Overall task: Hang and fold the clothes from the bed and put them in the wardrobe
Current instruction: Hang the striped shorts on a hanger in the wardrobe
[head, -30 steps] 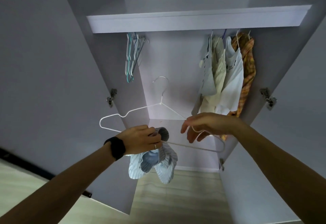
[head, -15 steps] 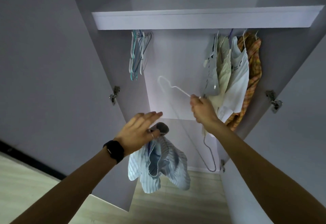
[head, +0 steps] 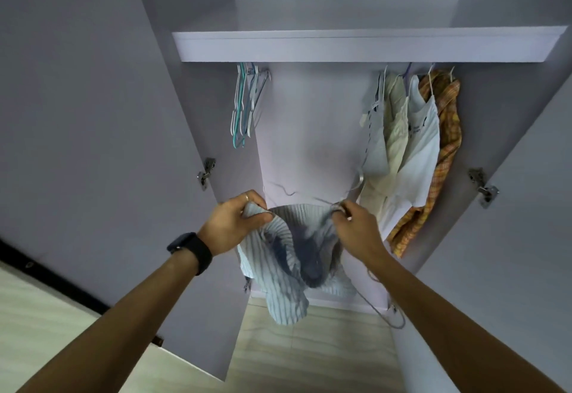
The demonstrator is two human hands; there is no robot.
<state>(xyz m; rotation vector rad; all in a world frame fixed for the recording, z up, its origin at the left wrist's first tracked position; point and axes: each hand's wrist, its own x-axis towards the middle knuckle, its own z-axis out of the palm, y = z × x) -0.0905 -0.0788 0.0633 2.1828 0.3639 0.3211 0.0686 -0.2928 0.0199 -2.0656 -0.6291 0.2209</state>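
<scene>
Head view, looking into an open lilac wardrobe (head: 312, 132) with a plain lilac shelf (head: 371, 44) across 12 o'clock; the pale blue-and-white striped cotton shirt (head: 278, 269) hangs at 6 o'clock, in front of the open compartment and above the pale wood-effect floor (head: 309, 355), held up by both hands. The left hand (head: 235, 222), at 7 o'clock, has its fingers curled round a bunched edge of the striped shirt; a thin ring (head: 246, 197) shows on one finger and a black band watch (head: 193, 248) circles the wrist. The right hand (head: 356, 228), at 5 o'clock, pinches the opposite edge of the same shirt between curled fingertips; the cloth sags open between the two hands. A thin pale wire hanger (head: 376, 308) shows only in parts, below the right forearm and behind the shirt; whether the right hand also grips it cannot be told. At 11 o'clock a bunch of empty white and teal wire hangers (head: 244, 105) hangs under the shelf; at 2 o'clock hang a pale blue garment (head: 376, 132), a cream garment (head: 397, 126), a white T-shirt (head: 424, 132) and an orange plaid shirt (head: 448, 132), touching one another. Metal door hinges sit at 9 o'clock (head: 205, 173) and 3 o'clock (head: 483, 187).
</scene>
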